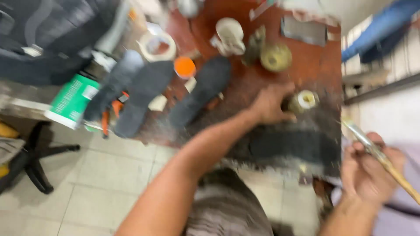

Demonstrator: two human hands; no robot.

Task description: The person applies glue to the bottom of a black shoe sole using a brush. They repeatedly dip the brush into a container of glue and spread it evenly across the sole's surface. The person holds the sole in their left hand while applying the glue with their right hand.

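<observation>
Your left hand point(269, 105) rests on the tabletop point(315, 65), fingers curled against a small open tin point(305, 100) at its 3 o'clock. Your right hand point(369, 168) grips a brush point(380, 157), handle pointing toward 5 o'clock, farther from the tin.

Small round tin point(303, 101) upright on table; wooden-handled brush point(381, 158) tilted.

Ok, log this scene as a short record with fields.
left hand: reaching to a small round tin on the table, touching it
right hand: gripping a brush by its wooden handle
table: reddish-brown, cluttered
on table: dark shoe insoles, green can on its side, tape roll, orange cap
picture: motion-blurred
</observation>
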